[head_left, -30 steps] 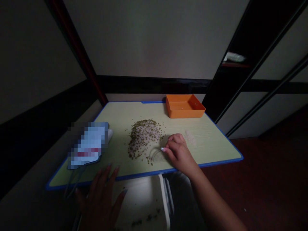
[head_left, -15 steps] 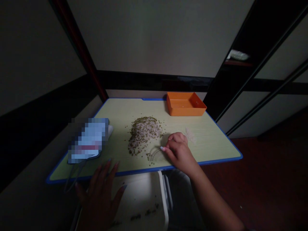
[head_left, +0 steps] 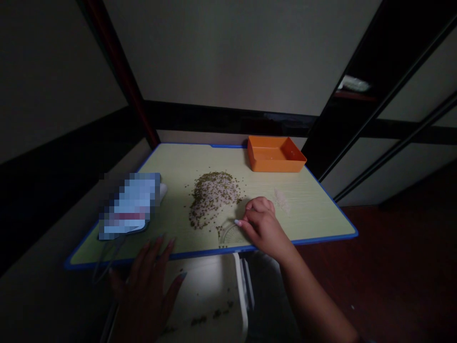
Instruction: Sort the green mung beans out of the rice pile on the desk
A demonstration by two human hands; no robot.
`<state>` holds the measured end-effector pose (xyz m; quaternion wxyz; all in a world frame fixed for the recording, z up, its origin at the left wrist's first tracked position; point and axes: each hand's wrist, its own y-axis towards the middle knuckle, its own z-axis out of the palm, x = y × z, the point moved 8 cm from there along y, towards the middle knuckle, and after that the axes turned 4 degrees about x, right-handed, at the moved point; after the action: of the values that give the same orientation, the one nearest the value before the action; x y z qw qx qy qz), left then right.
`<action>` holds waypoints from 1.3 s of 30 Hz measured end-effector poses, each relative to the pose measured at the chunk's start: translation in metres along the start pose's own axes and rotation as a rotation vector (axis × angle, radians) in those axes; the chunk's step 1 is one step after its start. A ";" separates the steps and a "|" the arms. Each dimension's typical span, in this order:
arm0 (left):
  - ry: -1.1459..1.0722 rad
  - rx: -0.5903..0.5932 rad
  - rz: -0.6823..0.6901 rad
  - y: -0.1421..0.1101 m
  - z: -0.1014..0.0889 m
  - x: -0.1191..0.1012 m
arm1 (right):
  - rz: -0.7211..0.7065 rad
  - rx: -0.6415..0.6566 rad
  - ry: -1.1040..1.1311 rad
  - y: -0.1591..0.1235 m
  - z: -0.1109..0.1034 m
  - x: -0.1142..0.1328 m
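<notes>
My right hand (head_left: 262,226) is closed on the edge of a clear, curved plastic piece (head_left: 230,233) resembling a protractor. It rests near the front edge of the board (head_left: 314,216), with a few green beans by its left end. Behind and to the left lies a heap of green beans mixed with pale rice-like grains (head_left: 216,190). A small patch of pale grains (head_left: 283,200) sits right of my right hand. My left hand (head_left: 146,281), dark in shadow, has its fingers spread at the board's front edge, over a white container (head_left: 209,286) with some dark beans inside.
An orange open box (head_left: 278,166) stands at the board's back right corner. At the left lies a blurred-out phone-like device (head_left: 130,205) with a cable (head_left: 103,262) hanging over the edge. Cabinet panels (head_left: 228,57) rise behind; dark red floor (head_left: 385,267) lies right.
The view has shifted slightly. My right hand and the clear plastic piece have moved a little left, with a few beans now at the front edge. My left hand stays spread.
</notes>
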<state>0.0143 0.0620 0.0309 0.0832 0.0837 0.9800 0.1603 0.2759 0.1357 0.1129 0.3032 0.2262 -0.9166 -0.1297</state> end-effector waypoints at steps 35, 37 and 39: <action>-0.028 0.032 -0.039 -0.001 0.008 0.007 | -0.001 -0.212 0.235 0.005 0.000 0.011; -0.014 0.036 -0.030 -0.002 0.011 0.012 | 0.073 -0.349 0.215 -0.008 -0.007 0.007; 0.003 0.012 -0.023 -0.002 0.011 0.014 | 0.112 -0.406 0.187 -0.021 -0.009 0.009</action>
<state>0.0029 0.0659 0.0178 0.0833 0.0727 0.9819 0.1536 0.2821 0.1121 0.1164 0.4326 0.1202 -0.8509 -0.2727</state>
